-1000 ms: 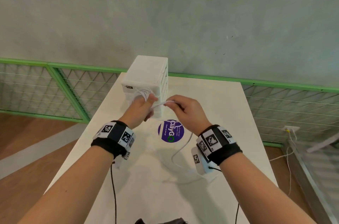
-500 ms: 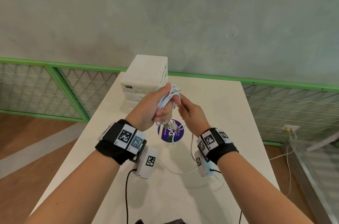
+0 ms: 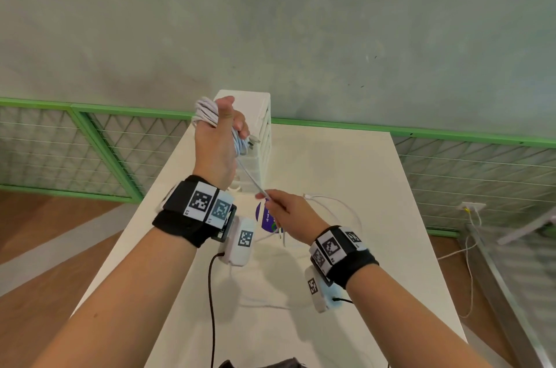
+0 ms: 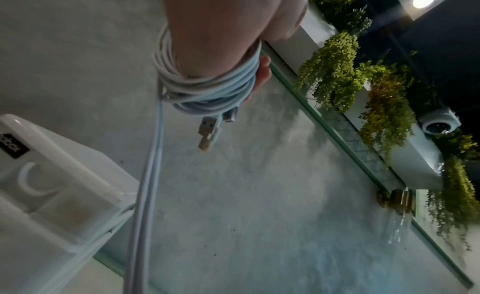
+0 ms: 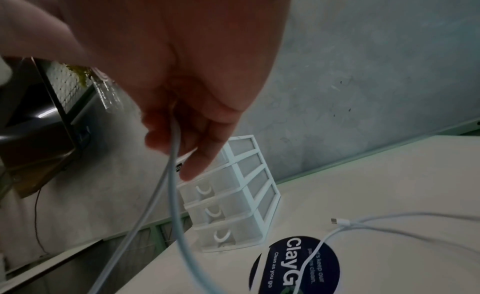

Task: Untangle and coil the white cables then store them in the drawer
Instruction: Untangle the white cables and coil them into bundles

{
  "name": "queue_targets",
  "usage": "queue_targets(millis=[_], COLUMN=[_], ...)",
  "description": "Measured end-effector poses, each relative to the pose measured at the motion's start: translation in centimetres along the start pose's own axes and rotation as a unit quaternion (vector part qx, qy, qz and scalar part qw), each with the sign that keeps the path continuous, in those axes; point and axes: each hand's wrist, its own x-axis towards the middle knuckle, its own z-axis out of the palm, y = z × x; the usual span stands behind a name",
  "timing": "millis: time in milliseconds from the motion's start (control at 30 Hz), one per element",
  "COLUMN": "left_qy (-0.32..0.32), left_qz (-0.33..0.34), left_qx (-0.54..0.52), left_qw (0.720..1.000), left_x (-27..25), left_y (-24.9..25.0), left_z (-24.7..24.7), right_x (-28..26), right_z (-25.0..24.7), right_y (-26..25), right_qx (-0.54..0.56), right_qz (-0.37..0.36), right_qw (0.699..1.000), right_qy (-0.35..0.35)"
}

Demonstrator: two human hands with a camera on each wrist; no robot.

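Note:
My left hand (image 3: 221,129) is raised in front of the white drawer unit (image 3: 260,114) and has a coil of white cable (image 3: 206,110) wound around its fingers. In the left wrist view the coil (image 4: 207,89) circles the hand, with USB plugs (image 4: 207,132) dangling below. A taut strand (image 3: 249,178) runs down from the coil to my right hand (image 3: 282,206), which pinches it above the table. The right wrist view shows the cable (image 5: 174,154) passing through the fingers (image 5: 197,154). A second loose white cable (image 3: 334,202) lies on the table to the right.
The white table (image 3: 376,187) carries a round purple sticker (image 3: 266,218) under my right hand. The drawer unit (image 5: 233,195) has several shut drawers with curved handles. A grey wall and a green-framed mesh fence (image 3: 90,151) stand behind. Floor cables (image 3: 469,247) trail at the right.
My left hand has risen and turned upright with the coil around it. My right hand has dropped toward the table, drawing the strand taut between them.

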Motion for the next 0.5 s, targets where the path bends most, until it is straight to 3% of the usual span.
queue_targets(millis=[100, 233, 367, 500], left_qy=[0.0, -0.053, -0.231, -0.301], left_qz=[0.086, 0.134, 0.049, -0.106], left_qx=[0.094, 0.32, 0.501, 0.475], left_qw=[0.992, 0.936, 0.832, 0.82], left_x=[0.7, 0.6, -0.6, -2.2], left_y=[-1.0, -2.3, -2.9, -2.4], left_z=[-1.9, -4.3, -5.0, -4.0], right_x=[-0.6, -1.0, -0.5, 0.2], right_z=[0.2, -0.5, -1.7, -3.0], right_y=[-0.7, -2.2, -2.9, -3.3], right_qx=[0.051, 0.035, 0.036, 0.015], right_qz=[0.01, -0.028, -0.092, -0.125], right_qw=[0.997, 0.998, 0.994, 0.987], right_qy=[-0.057, -0.045, 0.036, 0.102])
